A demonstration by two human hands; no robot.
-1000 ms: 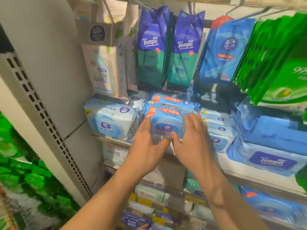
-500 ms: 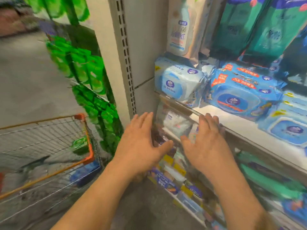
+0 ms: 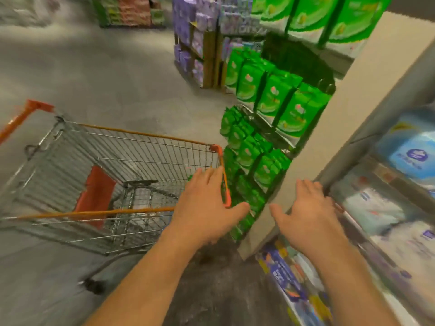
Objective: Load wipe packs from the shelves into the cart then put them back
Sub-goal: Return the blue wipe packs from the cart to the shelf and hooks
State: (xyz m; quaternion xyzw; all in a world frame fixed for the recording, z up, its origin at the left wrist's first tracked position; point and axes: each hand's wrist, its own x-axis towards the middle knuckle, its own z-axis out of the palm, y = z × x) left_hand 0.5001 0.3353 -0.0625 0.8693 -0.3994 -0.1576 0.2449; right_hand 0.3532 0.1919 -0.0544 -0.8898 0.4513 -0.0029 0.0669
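Reaching empty, left hand (image 3: 207,208) and right hand (image 3: 306,212) spread their fingers; cart (image 3: 131,135) rim beneath left fingertips, wipe packs (image 3: 409,154) shelved beyond right fingertips. Risk: blurred swing knocks the rim.

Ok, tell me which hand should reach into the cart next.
Left. The left hand hangs open over the cart by its orange corner, holding nothing; the right hand is open by the shelf post, farther off.

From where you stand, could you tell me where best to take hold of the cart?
Probably the orange near rim of the cart, from above: it runs level just before the open left hand. The right hand is open too.
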